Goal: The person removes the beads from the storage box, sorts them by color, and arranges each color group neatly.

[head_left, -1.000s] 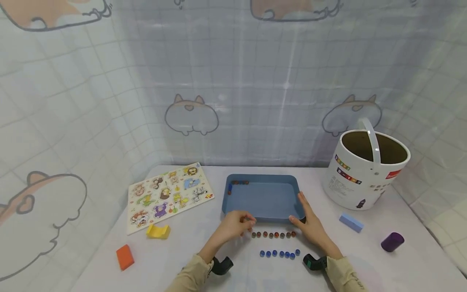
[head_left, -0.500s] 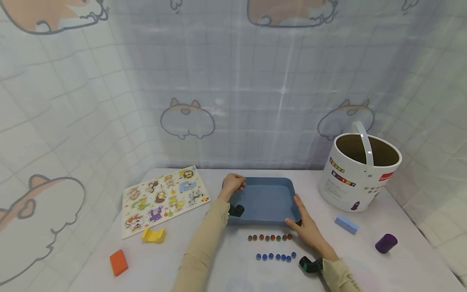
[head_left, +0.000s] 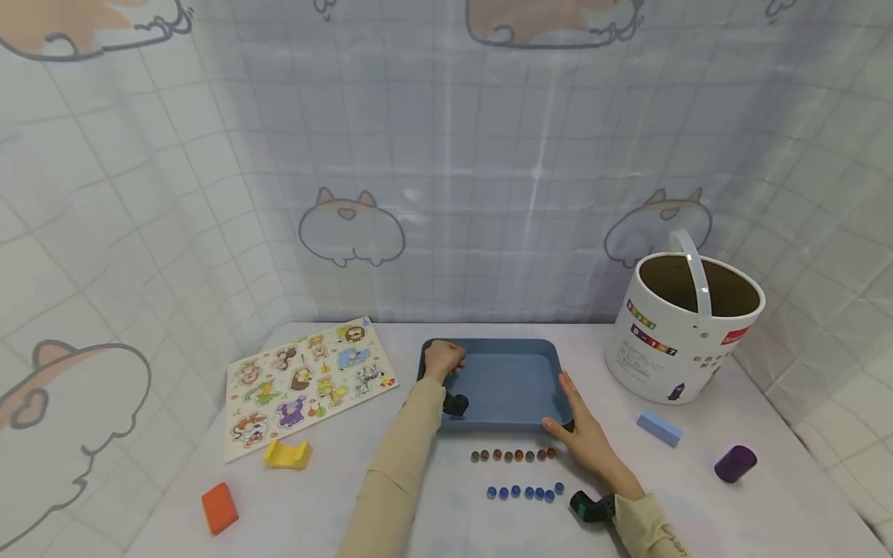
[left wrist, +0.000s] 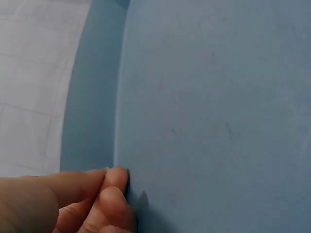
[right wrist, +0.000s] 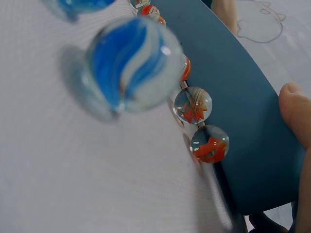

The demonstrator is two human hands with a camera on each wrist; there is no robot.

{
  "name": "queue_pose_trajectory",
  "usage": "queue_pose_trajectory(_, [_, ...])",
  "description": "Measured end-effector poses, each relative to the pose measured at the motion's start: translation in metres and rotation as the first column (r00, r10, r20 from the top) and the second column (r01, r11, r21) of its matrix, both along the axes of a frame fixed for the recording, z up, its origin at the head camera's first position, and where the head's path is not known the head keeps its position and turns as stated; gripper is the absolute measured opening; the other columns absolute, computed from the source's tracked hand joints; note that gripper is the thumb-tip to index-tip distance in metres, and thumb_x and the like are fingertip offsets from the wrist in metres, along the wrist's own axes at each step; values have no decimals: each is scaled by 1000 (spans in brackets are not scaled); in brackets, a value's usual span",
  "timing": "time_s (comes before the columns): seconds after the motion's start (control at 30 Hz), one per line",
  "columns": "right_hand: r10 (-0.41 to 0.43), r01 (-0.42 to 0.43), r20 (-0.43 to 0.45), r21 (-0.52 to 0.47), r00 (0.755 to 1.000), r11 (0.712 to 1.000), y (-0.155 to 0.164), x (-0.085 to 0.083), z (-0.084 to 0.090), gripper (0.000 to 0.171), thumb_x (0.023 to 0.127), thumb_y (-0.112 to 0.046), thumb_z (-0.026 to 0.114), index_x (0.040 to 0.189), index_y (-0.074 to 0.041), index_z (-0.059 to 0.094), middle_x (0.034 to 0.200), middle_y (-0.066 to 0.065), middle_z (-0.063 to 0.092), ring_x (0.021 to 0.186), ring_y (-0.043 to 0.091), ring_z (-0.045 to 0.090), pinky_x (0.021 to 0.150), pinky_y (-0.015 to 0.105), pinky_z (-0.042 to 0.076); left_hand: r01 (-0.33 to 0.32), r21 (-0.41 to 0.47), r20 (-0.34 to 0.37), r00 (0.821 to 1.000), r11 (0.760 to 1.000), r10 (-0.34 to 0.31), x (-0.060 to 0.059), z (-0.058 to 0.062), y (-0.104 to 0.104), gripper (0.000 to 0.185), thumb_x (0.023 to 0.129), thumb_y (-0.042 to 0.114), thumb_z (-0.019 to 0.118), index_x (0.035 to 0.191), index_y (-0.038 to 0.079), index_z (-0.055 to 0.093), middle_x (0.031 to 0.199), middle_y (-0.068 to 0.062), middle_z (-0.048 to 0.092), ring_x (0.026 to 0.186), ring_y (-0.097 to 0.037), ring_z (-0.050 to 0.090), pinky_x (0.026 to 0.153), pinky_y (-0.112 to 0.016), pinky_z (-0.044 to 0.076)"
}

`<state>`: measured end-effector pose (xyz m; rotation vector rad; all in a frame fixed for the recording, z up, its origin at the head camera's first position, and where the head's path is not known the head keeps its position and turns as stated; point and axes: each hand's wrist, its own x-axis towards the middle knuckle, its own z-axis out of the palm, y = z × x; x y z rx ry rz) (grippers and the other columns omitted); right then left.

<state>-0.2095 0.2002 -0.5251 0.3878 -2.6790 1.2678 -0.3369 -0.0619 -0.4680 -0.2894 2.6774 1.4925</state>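
A blue tray (head_left: 516, 384) lies at the middle of the table. My left hand (head_left: 443, 359) reaches into its far left corner with its fingers curled. In the left wrist view the thumb and forefinger (left wrist: 114, 187) pinch a small dark marble at the foot of the tray wall (left wrist: 90, 107); most of it is hidden. My right hand (head_left: 582, 438) rests with straight fingers against the tray's near right corner. A row of orange marbles (head_left: 512, 455) lies in front of the tray, with a row of blue marbles (head_left: 523, 491) nearer me. The right wrist view shows orange marbles (right wrist: 210, 143) beside the tray and a blue marble (right wrist: 129, 65).
An animal puzzle board (head_left: 307, 376) lies at the left, with a yellow piece (head_left: 286, 455) and an orange block (head_left: 219, 508) in front of it. On the right stand a white bucket (head_left: 687, 322), a light blue block (head_left: 659, 428) and a purple cylinder (head_left: 735, 463).
My left hand has left the start of the orange marble row and reached into the tray's far left corner, covering the marbles there. The right hand has stayed at the tray's corner.
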Motion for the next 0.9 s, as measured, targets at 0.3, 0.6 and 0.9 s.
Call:
queue_pose_trajectory(0.3, [0,0,20,-7,1000,1000,-1,1,1,86,91,-31,66,156,-10,13,163,17,9,146,47,16,109,68,21,72,-58,72,995,996,-67,0,1,-6,17,85,4,61,76,0,76,56,-6,63,45,-12,50,43,-22,38])
queue_pose_trajectory(0.6, [-11,11,25,-4,1000,1000,-1,0,0,86,92,-32,65,156,-10,13,163,18,10,146,48,16,109,69,21,209,153,84,971,966,-223,12,8,-24,27,92,14,60,112,0,70,74,-2,69,53,-4,51,52,-19,41])
queue_pose_trajectory(0.9, [2,-2,5,9,1000,1000,1,-1,0,85,92,-32,64,156,-9,13,163,18,10,145,49,17,109,69,22,434,299,-28,894,850,-446,46,24,-51,41,99,25,56,128,-5,57,89,-3,67,63,-10,51,61,-27,42])
